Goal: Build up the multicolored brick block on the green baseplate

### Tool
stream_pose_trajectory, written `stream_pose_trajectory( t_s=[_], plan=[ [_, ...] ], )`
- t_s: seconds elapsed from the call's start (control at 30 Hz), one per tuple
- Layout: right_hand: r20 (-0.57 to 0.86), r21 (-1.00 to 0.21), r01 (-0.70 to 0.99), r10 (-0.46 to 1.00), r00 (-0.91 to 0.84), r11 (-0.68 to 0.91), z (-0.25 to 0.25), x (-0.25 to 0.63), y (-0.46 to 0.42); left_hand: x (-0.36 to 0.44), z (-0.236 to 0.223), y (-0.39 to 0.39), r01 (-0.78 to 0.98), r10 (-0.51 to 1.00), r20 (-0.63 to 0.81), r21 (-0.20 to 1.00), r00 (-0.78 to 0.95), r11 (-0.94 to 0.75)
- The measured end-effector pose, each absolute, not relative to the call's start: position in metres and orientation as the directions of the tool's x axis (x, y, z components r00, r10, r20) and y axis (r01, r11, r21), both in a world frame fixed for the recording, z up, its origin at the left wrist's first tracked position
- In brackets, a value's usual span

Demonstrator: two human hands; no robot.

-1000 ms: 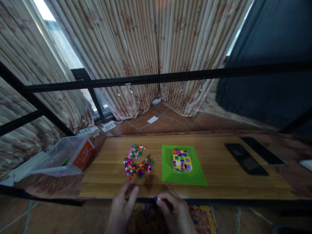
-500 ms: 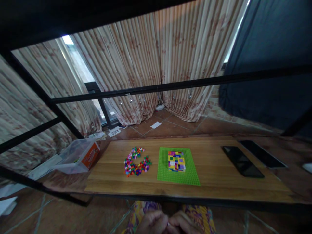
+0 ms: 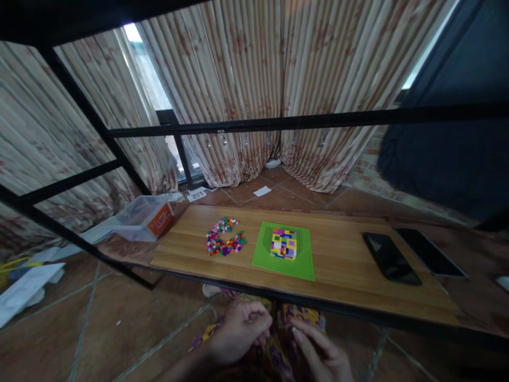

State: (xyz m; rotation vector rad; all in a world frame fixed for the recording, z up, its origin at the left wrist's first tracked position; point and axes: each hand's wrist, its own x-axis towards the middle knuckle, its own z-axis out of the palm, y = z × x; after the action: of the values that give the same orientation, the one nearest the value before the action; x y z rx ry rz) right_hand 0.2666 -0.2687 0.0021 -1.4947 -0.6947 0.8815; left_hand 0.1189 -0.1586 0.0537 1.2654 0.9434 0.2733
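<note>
My left hand is in front of the table's near edge, above my lap, with its fingers curled in and the thumb against them. Whatever it may hold is hidden. To its right, my right hand has thumb and forefinger close together, with a tiny pale spot at the tips, too small to name. Both hands are apart from each other and below the tabletop. On the table, a block of multicoloured building bricks stands on a green baseplate. Left of it lies a curved pile of small loose bricks.
The wooden table has a dark frame edge. A black phone lies on its right side, with another dark flat device beyond. A clear plastic box with an orange label stands at the left. A black metal bar crosses behind.
My hands have moved up and apart; before, their fingertips met over my lap. The camera view has shifted, so the table sits higher. Bricks and baseplate look the same.
</note>
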Motion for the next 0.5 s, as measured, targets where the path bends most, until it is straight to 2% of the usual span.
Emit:
stream_pose_trajectory(
  t_s=[0.1, 0.17, 0.23, 0.33, 0.5],
  plan=[
    [-0.160, -0.987, -0.059, 0.846, 0.509, -0.151, 0.000, 0.287, -0.257, 0.120, 0.046, -0.141, 0.284, 0.721, -0.425, 0.905, 0.547, 0.317],
    [-0.189, -0.982, -0.094, 0.814, 0.550, -0.164, -0.001, 0.295, -0.245, 0.120, 0.042, -0.126, 0.258, 0.761, -0.390, 0.920, 0.518, 0.296],
    [-0.166, -0.984, -0.052, 0.791, 0.588, -0.168, 0.002, 0.300, -0.230, 0.123, 0.040, -0.110, 0.227, 0.795, -0.340, 0.939, 0.502, 0.258],
    [-0.033, -0.972, 0.163, 0.788, 0.614, -0.167, 0.012, 0.307, -0.202, 0.131, 0.040, -0.089, 0.238, 0.833, -0.243, 0.961, 0.497, 0.139],
    [0.362, -0.857, 0.515, 0.714, 0.600, 0.003, 0.016, 0.315, -0.148, 0.148, 0.033, -0.062, 0.273, 0.863, -0.116, 0.962, 0.492, -0.026]
  ],
)
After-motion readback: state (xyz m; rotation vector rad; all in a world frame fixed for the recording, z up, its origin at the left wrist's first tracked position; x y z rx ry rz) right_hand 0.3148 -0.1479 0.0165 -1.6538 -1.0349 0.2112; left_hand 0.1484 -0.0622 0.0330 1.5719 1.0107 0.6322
